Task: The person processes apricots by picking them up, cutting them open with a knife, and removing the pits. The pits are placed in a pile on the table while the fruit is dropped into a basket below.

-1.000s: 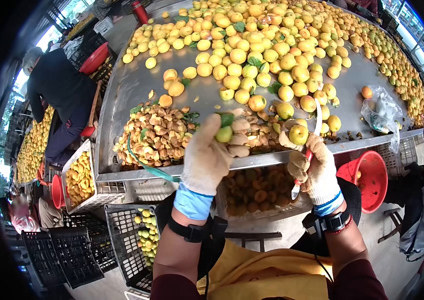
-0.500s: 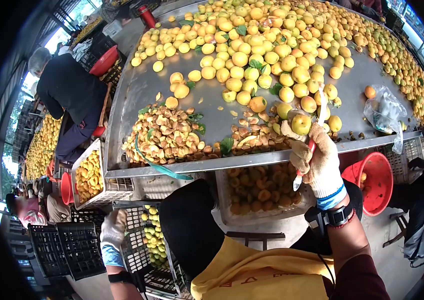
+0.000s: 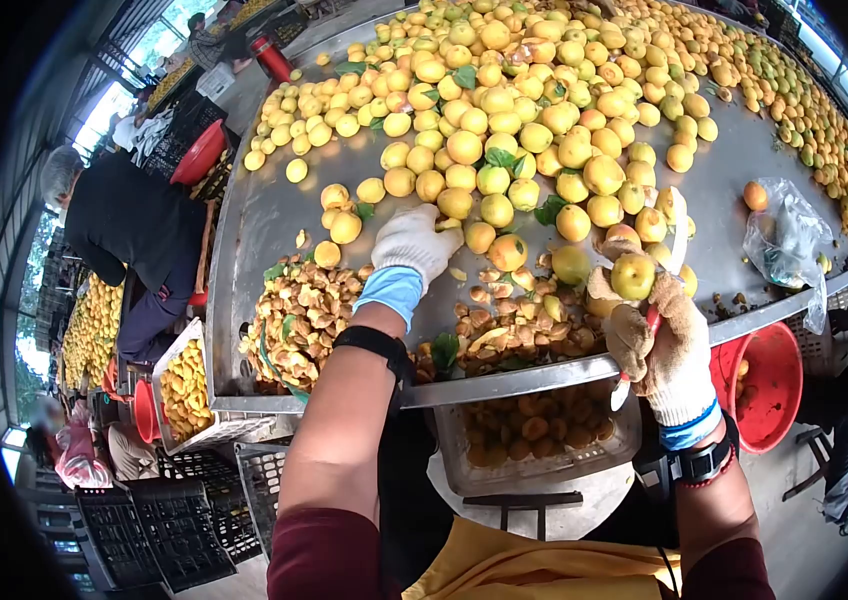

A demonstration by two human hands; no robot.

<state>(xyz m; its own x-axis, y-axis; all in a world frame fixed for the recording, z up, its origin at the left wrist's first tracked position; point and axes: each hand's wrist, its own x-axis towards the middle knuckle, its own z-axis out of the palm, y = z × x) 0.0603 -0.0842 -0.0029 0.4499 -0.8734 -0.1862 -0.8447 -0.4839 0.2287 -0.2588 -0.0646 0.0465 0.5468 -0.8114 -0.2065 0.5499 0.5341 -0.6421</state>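
My right hand (image 3: 659, 345), in a tan-stained glove, is closed around a red-handled knife (image 3: 680, 235), its pale blade pointing up and away from me. A yellow apricot (image 3: 632, 277) sits against the fingertips of the same hand. My left hand (image 3: 416, 245), in a white glove, reaches over the metal table (image 3: 274, 215), its fingers extended at the near edge of the apricot pile (image 3: 504, 110). Its fingertips are right at one apricot (image 3: 454, 204). Between me and the pile lie heaps of brownish cut fruit scraps (image 3: 314, 310), with some green leaves among them.
A clear plastic bag (image 3: 784, 235) lies on the table at right. Beneath the front edge is a crate of fruit (image 3: 539, 440), with a red bucket (image 3: 769, 385) to its right. At left, a person in dark clothes (image 3: 134, 225) bends near another fruit crate (image 3: 184, 395) and black crates (image 3: 174, 530).
My left hand has swung up from beside the black crate at lower left onto the table by the apricots. My right hand still holds the knife and apricot, and the view has shifted slightly.
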